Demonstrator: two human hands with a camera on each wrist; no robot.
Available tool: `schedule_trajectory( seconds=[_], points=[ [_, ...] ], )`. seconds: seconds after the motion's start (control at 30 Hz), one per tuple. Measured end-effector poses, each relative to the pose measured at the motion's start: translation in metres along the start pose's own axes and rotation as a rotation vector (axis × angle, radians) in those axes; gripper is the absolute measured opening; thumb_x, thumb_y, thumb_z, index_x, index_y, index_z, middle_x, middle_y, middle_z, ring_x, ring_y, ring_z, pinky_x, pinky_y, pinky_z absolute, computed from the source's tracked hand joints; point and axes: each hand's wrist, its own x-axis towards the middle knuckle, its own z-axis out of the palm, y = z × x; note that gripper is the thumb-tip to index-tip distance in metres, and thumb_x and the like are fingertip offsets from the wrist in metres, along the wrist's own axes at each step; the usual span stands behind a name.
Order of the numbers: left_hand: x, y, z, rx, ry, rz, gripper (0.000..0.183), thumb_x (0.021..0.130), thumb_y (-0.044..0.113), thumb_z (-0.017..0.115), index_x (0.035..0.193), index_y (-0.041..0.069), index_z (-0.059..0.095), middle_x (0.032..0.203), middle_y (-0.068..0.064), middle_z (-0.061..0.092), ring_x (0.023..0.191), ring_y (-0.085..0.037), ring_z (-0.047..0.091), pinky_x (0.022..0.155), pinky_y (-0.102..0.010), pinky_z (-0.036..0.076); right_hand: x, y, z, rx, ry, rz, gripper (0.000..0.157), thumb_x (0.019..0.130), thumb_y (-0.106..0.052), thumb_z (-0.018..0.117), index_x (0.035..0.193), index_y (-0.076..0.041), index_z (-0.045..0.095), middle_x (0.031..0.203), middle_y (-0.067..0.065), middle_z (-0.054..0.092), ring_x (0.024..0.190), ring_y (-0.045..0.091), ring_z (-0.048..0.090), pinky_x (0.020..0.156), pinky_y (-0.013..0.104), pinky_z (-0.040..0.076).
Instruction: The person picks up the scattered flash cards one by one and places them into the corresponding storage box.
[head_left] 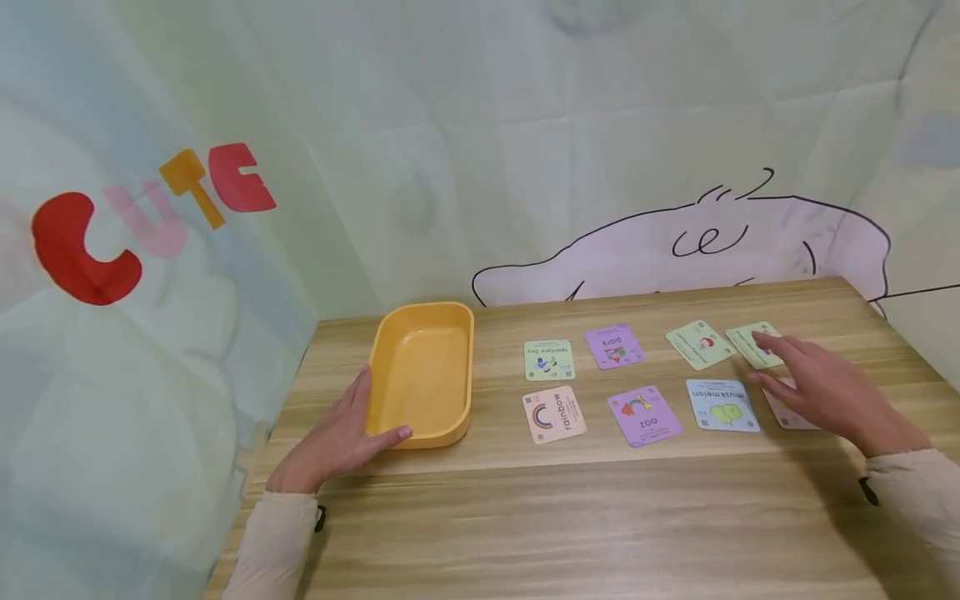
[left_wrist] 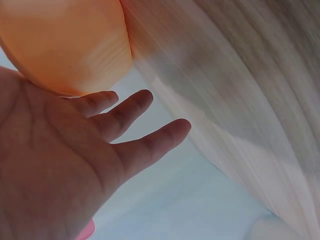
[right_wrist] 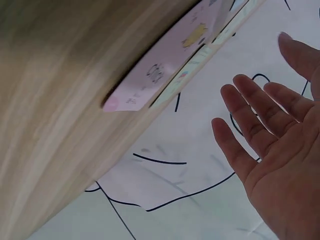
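My left hand (head_left: 333, 442) lies along the left side of a yellow-orange tray (head_left: 459, 421), thumb at its near rim. In the left wrist view the fingers (left_wrist: 150, 150) are extended and spread beside the tray (left_wrist: 75, 45). My right hand (head_left: 832, 392) is over the right end of two rows of picture cards, fingers loosely extended and holding nothing. It partly covers a pink card (head_left: 787, 414) and a green card (head_left: 752, 343). Nearest to its left are a blue muskmelon card (head_left: 723, 407) and another green card (head_left: 700, 345).
Farther left lie a purple zoo card (head_left: 645, 417), a purple park card (head_left: 615, 347), a peach rainbow card (head_left: 553, 414) and a pale green Teachers' Day card (head_left: 548, 360). The wooden table (head_left: 525, 525) meets a printed curtain (head_left: 420, 192) at the back and left.
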Motion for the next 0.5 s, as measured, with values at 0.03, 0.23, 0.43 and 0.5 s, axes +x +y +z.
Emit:
schedule_trajectory(
  seconds=[0.03, 0.23, 0.43, 0.5],
  points=[
    [0.0, 0.0, 0.0, -0.002, 0.001, 0.004, 0.116, 0.09, 0.067, 0.061, 0.162, 0.008, -0.009, 0.168, -0.023, 0.002, 0.152, -0.046, 0.012, 0.114, -0.067, 0.027, 0.0, 0.003, 0.001, -0.003, -0.002, -0.009, 0.063, 0.096, -0.032, 0.069, 0.144, 0.003, 0.048, 0.138, 0.038, 0.05, 0.122, 0.057, 0.05, 0.093, 0.072, 0.043],
    [0.0, -0.002, 0.002, -0.009, 0.002, 0.001, 0.117, 0.089, 0.068, 0.06, 0.162, 0.007, -0.009, 0.168, -0.024, 0.002, 0.152, -0.047, 0.012, 0.115, -0.068, 0.025, -0.001, 0.015, 0.005, 0.014, -0.067, 0.018, 0.066, 0.095, -0.031, 0.07, 0.146, 0.003, 0.047, 0.138, 0.039, 0.049, 0.123, 0.058, 0.049, 0.093, 0.073, 0.042],
    [0.0, -0.001, 0.001, -0.006, -0.02, -0.036, 0.12, 0.089, 0.071, 0.058, 0.161, 0.005, -0.012, 0.168, -0.024, -0.001, 0.152, -0.047, 0.01, 0.115, -0.068, 0.025, -0.002, 0.022, 0.006, 0.019, -0.141, 0.101, 0.072, 0.093, -0.039, 0.071, 0.144, 0.006, 0.047, 0.137, 0.04, 0.047, 0.125, 0.06, 0.045, 0.094, 0.074, 0.04],
    [0.0, -0.001, 0.001, -0.005, -0.025, -0.046, 0.12, 0.088, 0.072, 0.058, 0.161, 0.005, -0.012, 0.168, -0.024, -0.001, 0.152, -0.047, 0.01, 0.115, -0.068, 0.025, -0.004, 0.025, 0.006, 0.004, -0.146, 0.107, 0.076, 0.09, -0.042, 0.074, 0.141, 0.009, 0.049, 0.135, 0.041, 0.048, 0.122, 0.06, 0.047, 0.092, 0.073, 0.042]
  ],
)
